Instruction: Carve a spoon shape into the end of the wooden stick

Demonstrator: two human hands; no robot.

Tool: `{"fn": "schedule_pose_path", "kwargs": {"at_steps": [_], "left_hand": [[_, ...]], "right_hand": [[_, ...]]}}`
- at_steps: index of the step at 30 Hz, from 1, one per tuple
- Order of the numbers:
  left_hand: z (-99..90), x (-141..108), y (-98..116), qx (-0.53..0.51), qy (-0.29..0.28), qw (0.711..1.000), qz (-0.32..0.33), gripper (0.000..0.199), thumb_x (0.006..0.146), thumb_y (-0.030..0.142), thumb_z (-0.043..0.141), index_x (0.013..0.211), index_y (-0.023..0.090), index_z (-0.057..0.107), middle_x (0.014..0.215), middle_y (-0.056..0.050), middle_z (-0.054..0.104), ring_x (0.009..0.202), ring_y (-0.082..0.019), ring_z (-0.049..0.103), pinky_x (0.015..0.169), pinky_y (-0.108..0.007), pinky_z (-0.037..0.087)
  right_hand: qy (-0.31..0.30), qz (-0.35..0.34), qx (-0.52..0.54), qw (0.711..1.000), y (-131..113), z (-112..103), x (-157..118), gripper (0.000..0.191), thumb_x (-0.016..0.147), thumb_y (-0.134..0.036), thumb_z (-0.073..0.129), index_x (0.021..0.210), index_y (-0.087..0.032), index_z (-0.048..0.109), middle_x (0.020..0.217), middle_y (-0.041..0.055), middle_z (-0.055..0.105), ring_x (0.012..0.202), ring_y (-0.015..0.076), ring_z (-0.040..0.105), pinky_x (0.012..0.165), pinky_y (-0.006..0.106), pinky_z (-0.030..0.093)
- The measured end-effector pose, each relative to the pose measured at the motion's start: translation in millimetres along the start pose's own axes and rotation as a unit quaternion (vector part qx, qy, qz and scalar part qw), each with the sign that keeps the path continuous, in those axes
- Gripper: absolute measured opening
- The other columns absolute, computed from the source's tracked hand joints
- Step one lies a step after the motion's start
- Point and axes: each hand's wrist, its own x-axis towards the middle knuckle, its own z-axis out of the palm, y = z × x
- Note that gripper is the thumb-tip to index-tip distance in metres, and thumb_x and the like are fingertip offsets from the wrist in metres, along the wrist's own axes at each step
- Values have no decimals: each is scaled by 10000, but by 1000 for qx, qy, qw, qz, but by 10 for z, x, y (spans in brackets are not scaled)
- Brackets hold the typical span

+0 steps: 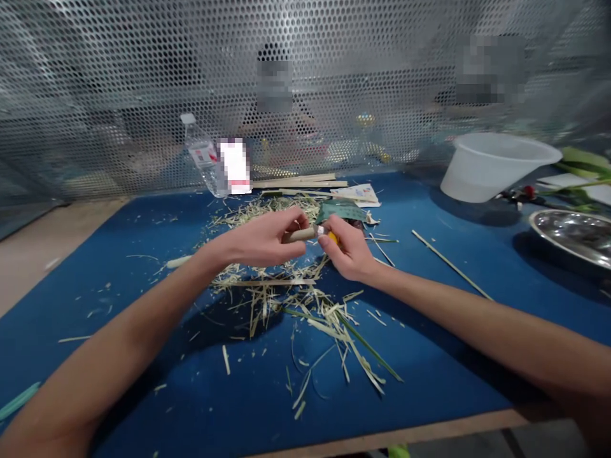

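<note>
My left hand (267, 238) is closed round a pale, tube-like stick (300, 235) above the middle of the blue table. From the right, my right hand (349, 247) grips a small yellow tool (333, 238), its white part touching the end of the stick. Pale shavings (267, 299) lie scattered beneath and in front of both hands. Just behind my right hand is a dark green packet (342, 211). A flat strip (272, 282) lies across the shavings.
A clear bottle (203, 156) and a lit phone (235, 166) stand at the back left, before a perforated metal screen (167, 70). A white tub (491, 165) and a steel bowl (577, 235) are at the right. A thin stick (451, 264) lies nearer. People show behind the screen.
</note>
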Motion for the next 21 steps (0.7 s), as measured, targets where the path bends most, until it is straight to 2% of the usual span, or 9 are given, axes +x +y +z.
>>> {"fn": "schedule_pose_path", "kwargs": {"at_steps": [5, 10, 13, 17, 21], "left_hand": [[35, 34, -49, -15, -11, 999, 28, 310, 792, 445, 677, 769, 218, 467, 656, 42, 414, 551, -108, 365, 522, -278, 274], [78, 75, -84, 9, -12, 999, 32, 457, 826, 567, 636, 701, 224, 362, 638, 46, 354, 540, -104, 307, 513, -279, 225], [86, 90, -75, 41, -14, 999, 31, 459, 848, 591, 598, 710, 224, 361, 637, 45, 344, 537, -106, 285, 506, -279, 209], [94, 95, -35, 76, -32, 997, 14, 387, 908, 523, 539, 740, 221, 364, 639, 41, 369, 530, -107, 315, 508, -273, 227], [119, 100, -36, 93, -39, 995, 17, 379, 940, 527, 487, 761, 223, 349, 616, 42, 380, 512, -106, 330, 505, -269, 239]], "right_hand": [[-6, -34, -32, 999, 15, -12, -4, 285, 988, -485, 422, 817, -257, 417, 792, 6, 495, 752, 161, 491, 682, 330, 360], [-6, -54, -44, 998, 21, -9, -2, 276, 988, -452, 437, 801, -252, 405, 782, 9, 495, 739, 161, 475, 668, 321, 343], [0, -62, -44, 997, 30, 1, -2, 258, 984, -425, 445, 799, -249, 407, 774, 5, 490, 723, 156, 462, 658, 313, 333], [18, -79, -43, 996, 61, 19, -8, 243, 973, -414, 465, 805, -243, 422, 762, -5, 486, 698, 145, 444, 635, 304, 316], [24, -79, -54, 995, 86, 30, -10, 261, 975, -423, 465, 796, -240, 415, 741, -8, 479, 693, 141, 450, 620, 299, 314]]}}
